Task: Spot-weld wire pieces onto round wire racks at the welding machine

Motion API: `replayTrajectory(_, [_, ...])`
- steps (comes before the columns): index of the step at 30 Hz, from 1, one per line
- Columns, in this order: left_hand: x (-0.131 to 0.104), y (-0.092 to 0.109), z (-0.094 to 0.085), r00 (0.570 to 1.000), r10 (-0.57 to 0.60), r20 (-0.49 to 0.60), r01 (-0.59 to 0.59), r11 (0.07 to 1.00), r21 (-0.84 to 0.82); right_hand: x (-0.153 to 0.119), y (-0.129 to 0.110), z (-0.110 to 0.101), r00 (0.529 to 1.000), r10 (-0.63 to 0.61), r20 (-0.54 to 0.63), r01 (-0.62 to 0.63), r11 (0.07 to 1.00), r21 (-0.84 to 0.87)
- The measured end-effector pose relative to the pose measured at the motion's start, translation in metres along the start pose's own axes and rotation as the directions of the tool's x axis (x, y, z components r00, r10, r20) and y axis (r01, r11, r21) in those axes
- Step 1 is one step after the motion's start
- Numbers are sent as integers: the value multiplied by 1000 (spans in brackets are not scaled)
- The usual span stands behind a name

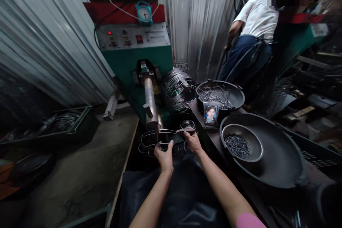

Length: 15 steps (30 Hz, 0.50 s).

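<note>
Dark cloth (pixel 184 192) covers my lap at the bottom of the frame, and both my forearms reach out over it toward a green welding machine (pixel 136 60). My left hand (pixel 165 156) is closed on the near rim of a wire basket frame (pixel 160 142), fingers curled over the top wire and thumb up. My right hand (pixel 192 141) grips the frame's far right side, where a flat dark handle piece (pixel 185 130) sits against the wire. The frame lies level, just beneath the tip of the machine's metal arm (pixel 151 101), which slopes down toward me from the green housing.

Just beyond my right hand stands a small round tin (pixel 187 124). Behind it, a coil of bright wire (pixel 177 89) rests beside the machine. On the bench (pixel 211 139) to my right, a black pan (pixel 220 94) holds bent wire pieces, with a small printed packet (pixel 210 114) propped in front of it. Nearer, a wide black wok (pixel 278 156) carries a grey metal bowl (pixel 242 142) filled with short dark wire bits.

A teal alarm clock (pixel 144 13) sits on the machine's red top. At upper right, a person in a white shirt (pixel 258 16) and blue trousers faces away at another station. Corrugated metal sheets (pixel 45 35) line the walls, and a crate of wire parts (pixel 64 121) sits on the floor at left.
</note>
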<state>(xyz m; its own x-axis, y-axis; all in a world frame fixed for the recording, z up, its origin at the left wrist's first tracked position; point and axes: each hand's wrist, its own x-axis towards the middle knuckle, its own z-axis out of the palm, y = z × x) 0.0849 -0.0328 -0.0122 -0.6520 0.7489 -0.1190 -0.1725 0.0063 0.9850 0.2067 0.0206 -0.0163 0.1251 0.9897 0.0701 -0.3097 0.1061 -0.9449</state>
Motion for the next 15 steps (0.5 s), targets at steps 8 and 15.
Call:
replayTrajectory(8, [10,5,-9,998,-33,50,40,991,-131,-11,-7,-6,1000,21,-14,-20,998,57])
replayTrajectory(15, [14,16,-31,962,-237,134,265,925,-272,-22,-35,11,969,-98,226,159,949,-273])
